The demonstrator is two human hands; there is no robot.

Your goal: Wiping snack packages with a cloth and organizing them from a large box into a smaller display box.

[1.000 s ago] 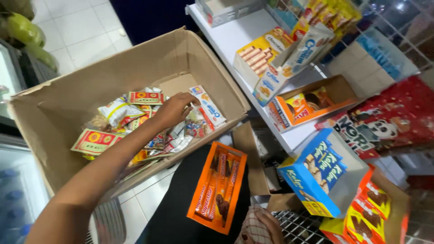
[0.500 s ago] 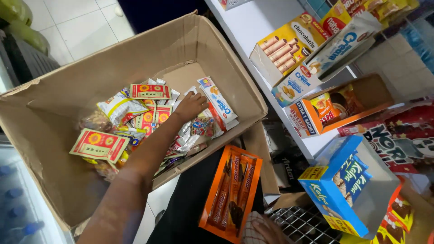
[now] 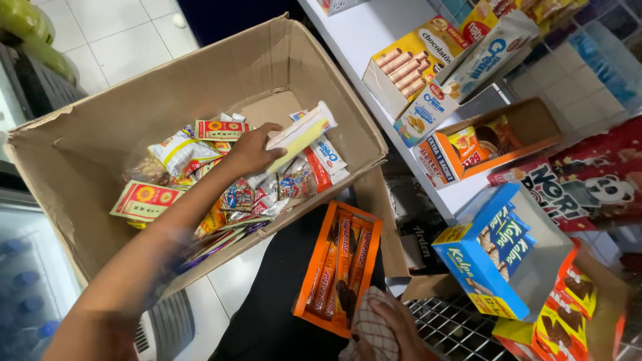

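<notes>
White floor tiles frame our cardboard box (image 3: 80,154); our left hand (image 3: 251,150), empty before, now pinches a long yellow-white snack packet (image 3: 301,134) lifted from the pile; our right hand (image 3: 391,324) grips checked cloth (image 3: 371,331).

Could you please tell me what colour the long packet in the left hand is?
Pale yellow and white; the long packet shows best in the head view, in the left hand.

The left arm (image 3: 154,247) is bare along its whole visible length, with no sleeve, watch or ring. At the bottom edge, the right hand (image 3: 394,327) shows beside red-and-white checked cloth (image 3: 371,331) (sleeve or rag, unclear). Dark clothing (image 3: 274,301) covers the lap.
</notes>
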